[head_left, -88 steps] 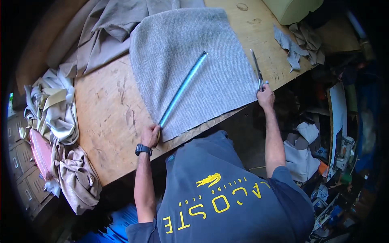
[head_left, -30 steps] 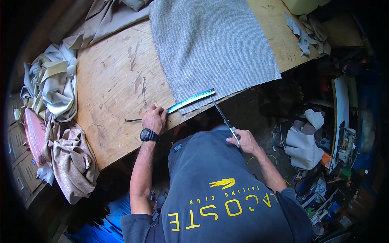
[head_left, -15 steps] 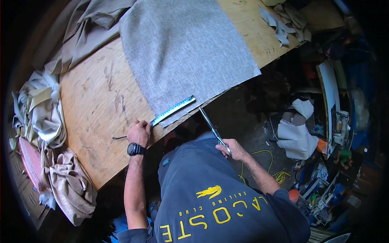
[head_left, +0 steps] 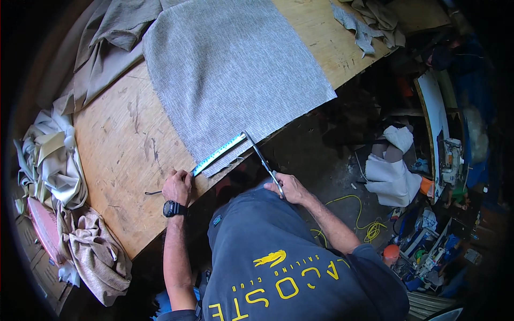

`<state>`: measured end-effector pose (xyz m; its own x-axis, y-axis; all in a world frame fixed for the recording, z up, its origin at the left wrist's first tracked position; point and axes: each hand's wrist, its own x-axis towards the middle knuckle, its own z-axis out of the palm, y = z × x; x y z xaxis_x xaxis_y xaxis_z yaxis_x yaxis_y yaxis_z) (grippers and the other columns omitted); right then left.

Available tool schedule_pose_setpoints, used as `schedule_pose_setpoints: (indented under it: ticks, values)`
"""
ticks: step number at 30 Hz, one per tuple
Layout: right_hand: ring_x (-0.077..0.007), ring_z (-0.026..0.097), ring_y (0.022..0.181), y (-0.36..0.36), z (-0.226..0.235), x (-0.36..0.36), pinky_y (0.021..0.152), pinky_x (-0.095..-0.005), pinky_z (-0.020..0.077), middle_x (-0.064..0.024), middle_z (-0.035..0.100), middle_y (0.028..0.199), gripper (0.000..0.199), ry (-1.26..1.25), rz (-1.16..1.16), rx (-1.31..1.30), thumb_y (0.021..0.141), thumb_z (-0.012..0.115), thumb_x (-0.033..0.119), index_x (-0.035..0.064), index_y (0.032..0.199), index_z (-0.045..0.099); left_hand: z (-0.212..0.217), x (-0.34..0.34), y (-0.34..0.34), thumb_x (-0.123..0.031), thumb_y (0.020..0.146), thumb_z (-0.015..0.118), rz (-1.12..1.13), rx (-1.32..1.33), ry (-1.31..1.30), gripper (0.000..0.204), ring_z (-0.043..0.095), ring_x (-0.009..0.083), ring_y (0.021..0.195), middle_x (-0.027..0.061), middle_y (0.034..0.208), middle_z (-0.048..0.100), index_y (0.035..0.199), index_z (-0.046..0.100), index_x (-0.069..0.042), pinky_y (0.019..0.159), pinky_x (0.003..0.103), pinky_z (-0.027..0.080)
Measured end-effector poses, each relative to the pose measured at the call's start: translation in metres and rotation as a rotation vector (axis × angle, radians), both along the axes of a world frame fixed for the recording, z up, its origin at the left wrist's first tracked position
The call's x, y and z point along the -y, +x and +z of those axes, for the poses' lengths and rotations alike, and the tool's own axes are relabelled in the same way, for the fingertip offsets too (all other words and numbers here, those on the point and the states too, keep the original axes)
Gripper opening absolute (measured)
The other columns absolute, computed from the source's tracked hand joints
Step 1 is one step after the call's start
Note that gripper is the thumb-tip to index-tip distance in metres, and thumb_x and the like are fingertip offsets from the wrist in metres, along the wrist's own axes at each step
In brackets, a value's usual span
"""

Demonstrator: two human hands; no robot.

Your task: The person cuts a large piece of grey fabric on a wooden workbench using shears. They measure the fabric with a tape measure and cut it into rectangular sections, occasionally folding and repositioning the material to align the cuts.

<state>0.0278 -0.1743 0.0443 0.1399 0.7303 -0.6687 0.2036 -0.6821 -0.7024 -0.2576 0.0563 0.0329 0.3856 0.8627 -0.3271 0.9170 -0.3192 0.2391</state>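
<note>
A grey woven fabric piece [head_left: 235, 69] lies over the wooden table [head_left: 118, 160], its near edge along the table's front edge. My left hand [head_left: 178, 186], with a black watch on the wrist, is closed around a tape measure whose pale blue blade [head_left: 218, 154] stretches across the fabric's near corner. A dark cord [head_left: 153, 193] sticks out to the left of that hand. My right hand [head_left: 289, 188] grips long metal scissors [head_left: 261, 155] by the handles. Their tips rest at the blade's far end, on the fabric. The tape's case is hidden under my left fingers.
Brownish cloth [head_left: 115, 40] is heaped at the far left, and crumpled light fabrics [head_left: 59, 166] hang by the left edge. Scraps [head_left: 358, 32] lie at the far right of the table. A yellow cable [head_left: 373, 231] and white bundled material [head_left: 390, 179] are on the floor at right.
My right hand has brought the scissors left and up, from the fabric's edge onto the fabric at the tape's end. My left hand still holds the tape measure. The view has shifted slightly.
</note>
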Motion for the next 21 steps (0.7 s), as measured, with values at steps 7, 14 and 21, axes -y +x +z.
schedule_pose_setpoints:
  ticks: [7,14,21]
  values:
    - [-0.0275,0.062,0.069,0.000,-0.011,-0.002,0.065,-0.0416,0.0480,-0.0183,0.064,0.075,0.060,0.031,0.021,0.032,0.085,0.067,0.060,0.0005,0.088,0.059,0.003,-0.002,0.003,-0.036,0.089,0.065,0.023,-0.044,-0.060,0.027,0.066,0.0341,0.085,0.0121,0.093,0.066,0.089,0.073,-0.010,0.072,0.044,0.051]
    - [-0.0229,0.061,0.063,0.000,-0.010,-0.002,0.060,-0.0404,0.0469,-0.0156,0.061,0.065,0.055,0.073,-0.041,0.010,0.088,0.069,0.053,0.0001,0.076,0.059,-0.017,-0.005,-0.015,-0.034,0.090,0.066,0.147,0.167,-0.033,0.028,0.066,0.0313,0.078,0.0127,0.086,0.066,0.086,0.071,-0.007,0.069,0.043,0.050]
    - [-0.0069,0.050,0.050,0.000,-0.010,-0.005,0.047,-0.0289,0.0410,0.0014,0.053,0.059,0.042,-0.035,-0.106,-0.151,0.092,0.069,0.041,0.0040,0.075,0.059,0.008,-0.011,0.014,-0.032,0.099,0.058,0.630,0.841,-0.718,0.032,0.061,0.0098,0.066,0.0036,0.080,0.066,0.102,0.069,-0.002,0.061,0.024,0.049]
